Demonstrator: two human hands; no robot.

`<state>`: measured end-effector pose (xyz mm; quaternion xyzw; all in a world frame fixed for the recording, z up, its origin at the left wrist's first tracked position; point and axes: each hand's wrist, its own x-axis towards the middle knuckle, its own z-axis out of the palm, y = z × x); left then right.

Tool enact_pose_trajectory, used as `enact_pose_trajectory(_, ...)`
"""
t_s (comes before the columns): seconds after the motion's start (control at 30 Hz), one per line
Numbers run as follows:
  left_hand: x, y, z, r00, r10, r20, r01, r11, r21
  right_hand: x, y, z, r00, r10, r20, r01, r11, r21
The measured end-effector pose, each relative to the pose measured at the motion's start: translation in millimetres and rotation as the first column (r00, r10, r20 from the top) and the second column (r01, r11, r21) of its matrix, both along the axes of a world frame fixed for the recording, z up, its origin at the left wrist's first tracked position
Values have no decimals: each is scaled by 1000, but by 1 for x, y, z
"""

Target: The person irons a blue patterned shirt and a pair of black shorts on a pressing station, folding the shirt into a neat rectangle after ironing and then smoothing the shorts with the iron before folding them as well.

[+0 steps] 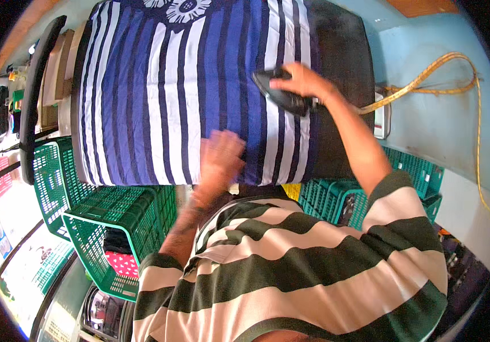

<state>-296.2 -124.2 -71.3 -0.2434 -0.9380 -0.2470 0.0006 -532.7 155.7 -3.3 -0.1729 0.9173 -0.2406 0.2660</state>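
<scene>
A striped cloth (172,98) in blue, white and black lies spread over a dark ironing table (339,51). White flower motifs show at its far edge. My right hand (307,81) grips the handle of a black clothes iron (283,96), which rests over the white and black stripes on the right part of the cloth. My left hand (221,158), blurred, is over the near edge of the cloth, left of the iron, and appears to hold nothing. A yellowish cord (399,96) runs from behind my right forearm towards the wall.
Green plastic crates (129,209) stand below the table at left; one holds a red patterned cloth (122,264) and dark fabric. More green crates (330,201) sit at right. A long black padded bar (41,102) rises at left. The cord loops against the pale blue wall (433,119).
</scene>
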Motion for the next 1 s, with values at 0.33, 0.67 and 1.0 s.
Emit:
enact_pose_trajectory(0.33,19,-292,-46,631,728,-267,-775,585,-239,216,-110,-3,982,-125,-144,121,992,-33)
enact_pose_trajectory(0.67,-60,-328,-27,635,726,-265,-772,613,-169,39,-81,-5,668,-744,0,726,651,-221)
enact_pose_trajectory(1.0,-240,-350,-26,832,498,-245,-552,788,-273,72,-290,-14,993,-115,-8,114,991,-76)
